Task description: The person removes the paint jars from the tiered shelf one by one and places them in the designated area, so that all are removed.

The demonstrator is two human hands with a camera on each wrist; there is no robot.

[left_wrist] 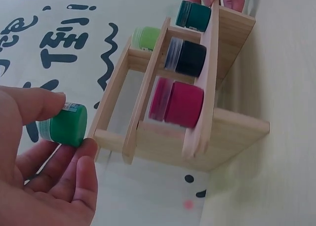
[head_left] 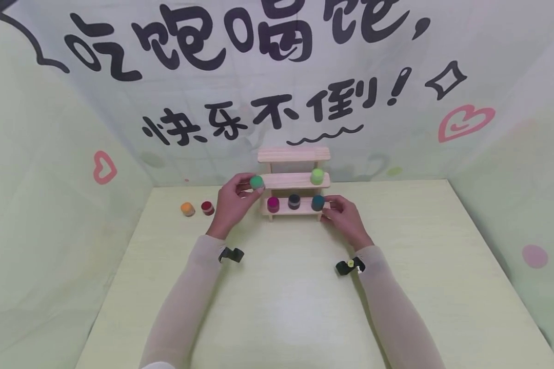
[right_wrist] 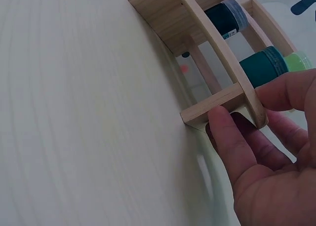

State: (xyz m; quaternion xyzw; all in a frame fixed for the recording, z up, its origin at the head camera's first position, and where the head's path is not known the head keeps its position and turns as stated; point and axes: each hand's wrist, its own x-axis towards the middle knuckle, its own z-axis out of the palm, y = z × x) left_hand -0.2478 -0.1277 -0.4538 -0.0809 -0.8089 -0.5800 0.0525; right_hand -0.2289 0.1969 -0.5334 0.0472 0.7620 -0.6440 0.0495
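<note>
My left hand (head_left: 235, 201) pinches a small green paint jar (left_wrist: 68, 125) between thumb and fingers, beside the left end of the middle tier of a three-tier wooden display rack (head_left: 295, 180). With thumb above and fingers below, my right hand (right_wrist: 276, 142) grips the right end of the rack's bottom tier. On that tier stand a magenta jar (left_wrist: 177, 102), a dark, nearly black jar (left_wrist: 186, 56) and a teal jar (right_wrist: 264, 67). A light green jar (head_left: 317, 177) sits at the right of the middle tier. No jar shows on the top tier.
On the table (head_left: 286, 297), left of my left hand, are an orange-lidded jar (head_left: 187, 209) and a dark red jar (head_left: 207, 207). Close behind the rack hangs a pale cloth backdrop (head_left: 231, 97) with black lettering.
</note>
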